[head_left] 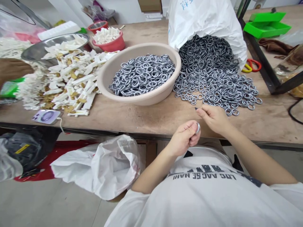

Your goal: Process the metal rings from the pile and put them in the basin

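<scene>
Between the thumb and fingers of my left hand (184,137) is a grey ring (198,128), held near the table's front edge. My right hand (214,118) is just beyond and to the right, its fingers pinched on a thin tool with a dark point (196,108); the rest of the tool is hidden in the grip. The tool and the held ring are apart. Close past my right hand, a pile of loose grey rings (213,88) spills from a white sack (208,19). Left of the pile, a beige basin (139,100) holds many similar rings.
White and gold pieces (68,82) are heaped at left, beside a metal bowl (35,53) and a phone (46,116). Another person's hand (14,71) is at far left. Scissors (253,65) lie by a dark metal frame (267,72). A white bag (101,167) stands below the table.
</scene>
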A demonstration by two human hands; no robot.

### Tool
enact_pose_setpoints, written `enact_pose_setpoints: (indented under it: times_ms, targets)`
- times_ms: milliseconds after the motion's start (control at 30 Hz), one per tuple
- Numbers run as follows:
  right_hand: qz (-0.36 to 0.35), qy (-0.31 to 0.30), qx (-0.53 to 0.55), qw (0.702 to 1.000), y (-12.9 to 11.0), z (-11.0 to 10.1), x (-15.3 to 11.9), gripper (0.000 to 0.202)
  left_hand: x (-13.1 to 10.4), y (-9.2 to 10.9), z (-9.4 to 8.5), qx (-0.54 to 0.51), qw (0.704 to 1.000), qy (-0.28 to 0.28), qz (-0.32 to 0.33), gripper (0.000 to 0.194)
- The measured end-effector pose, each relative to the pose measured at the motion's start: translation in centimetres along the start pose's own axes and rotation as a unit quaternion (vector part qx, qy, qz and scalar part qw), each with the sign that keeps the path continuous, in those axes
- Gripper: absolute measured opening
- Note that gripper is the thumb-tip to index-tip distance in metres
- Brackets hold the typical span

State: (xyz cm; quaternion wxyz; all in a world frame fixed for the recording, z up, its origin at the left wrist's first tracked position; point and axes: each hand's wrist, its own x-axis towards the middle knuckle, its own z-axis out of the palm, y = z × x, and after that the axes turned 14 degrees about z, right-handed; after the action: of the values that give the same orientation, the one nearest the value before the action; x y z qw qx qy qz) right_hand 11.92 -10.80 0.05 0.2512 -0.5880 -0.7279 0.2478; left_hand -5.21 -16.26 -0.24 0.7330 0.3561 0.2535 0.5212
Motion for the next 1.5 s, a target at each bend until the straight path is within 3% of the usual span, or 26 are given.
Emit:
enact_pose_setpoints:
  times_ms: [67,200,300,367,500,667,767,867,1000,1100,1167,1267,1367,1500]
  targets:
    - [0.011,-0.005,0.037,0.999,0.3,0.0,0.2,0.049,0.0,0.1,0.0,0.008,1.000,0.003,0.011,0.042]
    - [-0.044,-0.045,0.136,0.989,-1.0,0.1,-0.8,0.032,0.5,0.1,-0.7,0.053,0.996,0.054,0.055,0.039]
    - [-0.045,-0.091,0.174,0.980,-1.8,0.2,0.0,0.031,0.5,0.0,-1.5,0.074,0.995,0.047,0.052,0.038]
    - [-0.021,-0.089,0.136,0.987,-1.4,0.2,2.2,0.039,0.2,0.0,-1.9,0.086,0.994,0.034,0.049,0.038]
    - [0.012,0.030,-0.091,0.995,0.4,0.4,7.9,0.027,-0.1,0.3,-2.5,0.091,0.994,0.047,0.042,0.034]
    - [0.013,0.029,-0.190,0.981,1.0,1.0,10.9,0.027,0.4,0.7,-3.6,0.051,0.990,0.124,0.045,0.034]
    - [0.030,0.031,-0.123,0.992,0.0,0.5,9.6,0.026,1.1,0.8,-3.9,0.050,0.983,0.167,0.065,0.030]
    - [0.058,-0.042,0.065,0.995,-1.6,0.1,6.4,0.028,1.9,0.4,-3.4,0.083,0.972,0.190,0.110,0.037]
    - [0.073,-0.080,0.281,0.953,-3.1,1.2,2.0,0.031,2.4,-0.9,-1.9,0.117,0.966,0.174,0.153,0.043]
    - [0.065,-0.103,0.347,0.930,-2.9,2.1,0.8,0.035,2.1,-1.6,-1.1,0.099,0.973,0.155,0.142,0.045]
    - [0.059,-0.103,0.348,0.930,-2.5,2.2,0.8,0.039,1.8,-1.6,-0.9,0.085,0.980,0.127,0.130,0.048]
    - [0.023,-0.065,0.275,0.959,-2.1,1.4,0.6,0.043,1.4,-1.1,-0.6,0.064,0.987,0.098,0.114,0.050]
    - [-0.063,-0.038,0.130,0.989,-2.2,0.5,-0.4,0.042,1.2,-0.5,-0.3,0.037,0.987,0.120,0.098,0.051]
    - [-0.124,-0.020,0.022,0.992,-2.5,0.0,-1.6,0.040,1.1,-0.5,-0.2,0.019,0.986,0.132,0.100,0.050]
